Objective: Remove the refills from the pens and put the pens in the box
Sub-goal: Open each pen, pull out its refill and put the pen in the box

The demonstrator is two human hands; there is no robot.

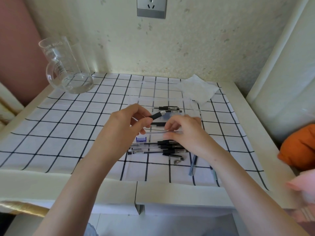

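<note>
Head cam, mid-job on one pen (156,115): pinched by the end of its black rubber grip in the left hand (122,126), silver tip pointing right, held up over the near half of the clear box (163,99). No sign of the rest of the barrel, hidden behind the fingers. Right hand (185,132) just beside it, low at the box's near rim, fingers curled with the tips together. Can't tell what's in that pinch, if anything. Faint thin line between the two hands, maybe the refill, too pale to call. Guessing the pull-apart step.

Handling-wise: probably featherweight, stiff plastic, slick on the clear tube, grippy on the rubber sleeve. So best to hold the rubber with one hand and the barrel with the other, twist, then draw the refill out straight. No yanking sideways, likely thin and bendy. Worth watching the small metal tips too, bound to roll.

Inside the box: a couple of pens (168,108) lying flat. Just in front of it, on the checked cloth (68,125), a heap of more pens (153,148), partly under the right wrist. Near that, a loose cap (177,157), a little metal tip (177,161) and bluish refills (193,165). Further out: glass jug (66,70) far left, tissue (197,89) behind the box, wall socket (151,7) above.
</note>
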